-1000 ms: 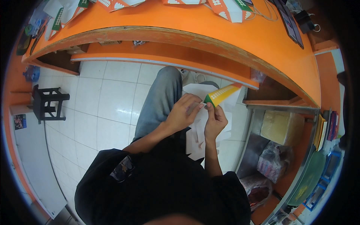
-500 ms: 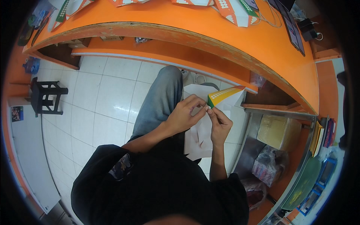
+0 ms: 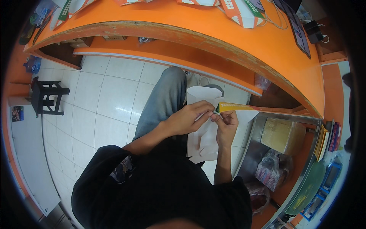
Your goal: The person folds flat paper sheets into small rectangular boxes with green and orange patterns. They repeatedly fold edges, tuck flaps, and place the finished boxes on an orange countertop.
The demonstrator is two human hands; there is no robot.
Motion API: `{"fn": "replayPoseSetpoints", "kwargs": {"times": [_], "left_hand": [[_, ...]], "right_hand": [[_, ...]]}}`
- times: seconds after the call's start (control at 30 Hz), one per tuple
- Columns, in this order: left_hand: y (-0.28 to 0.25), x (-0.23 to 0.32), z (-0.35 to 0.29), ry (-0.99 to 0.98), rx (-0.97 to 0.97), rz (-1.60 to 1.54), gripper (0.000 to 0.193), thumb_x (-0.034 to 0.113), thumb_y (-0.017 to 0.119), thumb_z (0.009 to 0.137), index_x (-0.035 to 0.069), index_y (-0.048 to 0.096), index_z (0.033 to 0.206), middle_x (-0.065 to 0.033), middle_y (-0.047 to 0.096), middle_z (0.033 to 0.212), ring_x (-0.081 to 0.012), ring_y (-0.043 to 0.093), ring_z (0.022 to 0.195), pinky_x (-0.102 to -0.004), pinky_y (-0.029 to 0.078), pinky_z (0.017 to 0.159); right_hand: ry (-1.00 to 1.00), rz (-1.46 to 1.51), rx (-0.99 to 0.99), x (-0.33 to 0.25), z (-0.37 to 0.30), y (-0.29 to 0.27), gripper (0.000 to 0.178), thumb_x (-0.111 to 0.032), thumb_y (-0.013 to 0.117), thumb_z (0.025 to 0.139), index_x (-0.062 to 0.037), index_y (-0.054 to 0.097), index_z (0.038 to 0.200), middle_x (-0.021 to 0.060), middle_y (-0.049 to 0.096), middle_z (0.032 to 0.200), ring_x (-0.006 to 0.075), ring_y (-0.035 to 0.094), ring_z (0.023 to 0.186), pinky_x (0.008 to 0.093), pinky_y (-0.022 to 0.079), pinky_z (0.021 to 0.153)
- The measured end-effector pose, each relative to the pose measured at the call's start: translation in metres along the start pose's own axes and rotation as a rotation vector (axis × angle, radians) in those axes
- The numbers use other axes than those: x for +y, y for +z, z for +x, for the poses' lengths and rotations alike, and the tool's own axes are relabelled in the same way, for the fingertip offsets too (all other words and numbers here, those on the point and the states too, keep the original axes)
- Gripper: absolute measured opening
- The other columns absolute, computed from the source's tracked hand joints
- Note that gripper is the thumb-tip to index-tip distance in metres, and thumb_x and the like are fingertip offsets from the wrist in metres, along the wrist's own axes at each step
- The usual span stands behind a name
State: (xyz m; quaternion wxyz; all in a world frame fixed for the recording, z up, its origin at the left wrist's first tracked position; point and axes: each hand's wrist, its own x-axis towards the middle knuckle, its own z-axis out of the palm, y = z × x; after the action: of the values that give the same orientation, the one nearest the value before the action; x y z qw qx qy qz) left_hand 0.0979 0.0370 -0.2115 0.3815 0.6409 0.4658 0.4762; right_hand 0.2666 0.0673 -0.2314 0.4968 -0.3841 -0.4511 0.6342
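A folded paper carton [image 3: 234, 107], printed yellow with a dark green end, is held above my lap. My left hand [image 3: 193, 116] pinches at its green end, fingertips close against those of the other hand. From the right side, my right hand [image 3: 227, 126] grips the same end between thumb and fingers, with the yellow part reaching out to the right over it. White flat cardboard sheets [image 3: 203, 145] lie across my lap under both hands. The exact fold between the fingertips is hidden.
Ahead curves an orange counter [image 3: 160, 17] with several printed cartons [image 3: 244, 13] and a tablet-like dark device [image 3: 296, 34] on it. A metal-edged shelf to the right holds a yellowish wrapped block [image 3: 283, 133] and plastic bags [image 3: 270, 168]. A dark stool [image 3: 46, 96] stands left.
The carton has turned so its yellow part points more level to the right and shows edge-on. Both hands have shifted slightly, still at the green end.
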Motion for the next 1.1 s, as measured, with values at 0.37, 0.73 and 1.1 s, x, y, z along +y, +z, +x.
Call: {"fn": "replayPoseSetpoints", "kwargs": {"times": [0.37,0.73,1.1], "left_hand": [[0.027,-0.025,-0.006,-0.221,0.002,-0.638,0.052,0.015,0.057,0.095,0.011,0.026,0.137,-0.0072,0.051,0.109,-0.0153,0.051,0.108,-0.0294,0.038,0.097],[0.018,-0.054,-0.004,-0.561,0.22,-0.696,0.031,0.023,0.059,0.094,0.006,0.05,0.119,-0.0077,0.068,0.08,-0.0043,0.051,0.057,-0.0218,0.038,0.048],[0.001,-0.062,0.01,-0.295,0.373,-0.008,0.025,0.012,0.064,0.089,-0.001,0.053,0.107,-0.0138,0.068,0.081,-0.0087,0.055,0.056,-0.0257,0.046,0.051]], "right_hand": [[0.246,0.512,-0.008,0.001,0.015,0.022,0.011,-0.009,0.057,0.094,-0.0036,0.055,0.102,0.0056,0.062,0.08,0.0119,0.058,0.067,0.0239,0.048,0.061],[0.156,-0.689,-0.346,-0.018,0.004,0.026,0.085,-0.003,0.08,0.07,-0.0089,0.035,0.142,0.006,0.051,0.09,0.0113,0.052,0.069,0.0231,0.045,0.065],[0.012,-0.785,-0.19,0.034,-0.003,0.016,0.065,0.002,0.076,0.068,-0.0043,0.047,0.126,0.0114,0.056,0.103,0.0152,0.058,0.07,0.0268,0.052,0.069]]}}
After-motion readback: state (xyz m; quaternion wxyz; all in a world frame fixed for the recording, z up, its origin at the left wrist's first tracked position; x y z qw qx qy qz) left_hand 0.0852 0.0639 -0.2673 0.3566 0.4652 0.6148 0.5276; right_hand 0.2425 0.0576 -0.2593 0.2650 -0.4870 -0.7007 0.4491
